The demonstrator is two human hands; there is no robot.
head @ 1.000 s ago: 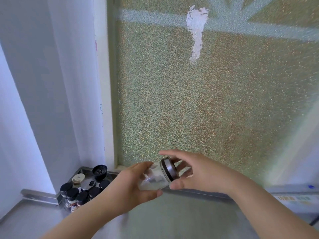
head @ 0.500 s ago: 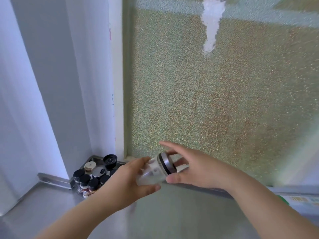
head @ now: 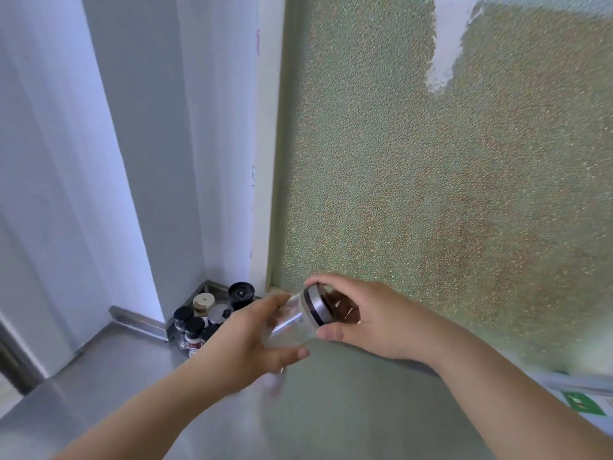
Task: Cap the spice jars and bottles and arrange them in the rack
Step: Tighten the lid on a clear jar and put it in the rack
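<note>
Both hands hold one glass jar (head: 288, 323) tilted in the air at lower centre of the frame. Left hand (head: 243, 340) has its grip curled around the clear glass body, thumb across the underside and fingers over the top. Right hand (head: 371, 318) has its grip curled around the metal cap (head: 317, 307), index finger arched over the cap's upper edge and thumb pressed at its lower edge; the cap sits on the jar's mouth, which points up and to the right. Whether the cap is fully tightened cannot be told.

Compared with half a second ago, the hands and jar keep nearly the same pose, with the right fingers wrapped a little further over the cap. The view has swung to the left, so the white curtain (head: 83, 144) fills more of the left side and the green pebbled glass panel (head: 464, 194) has slid rightward.

At lower left, in the corner behind the left hand, a cluster of spice bottles (head: 194, 327) with black caps stands on the steel counter (head: 99, 386), alongside a beige-lidded jar (head: 203, 300) and a black open-topped cap (head: 241, 292). Their position in the corner matches the earlier frame. A green label (head: 582, 403) shows at the lower right edge.
</note>
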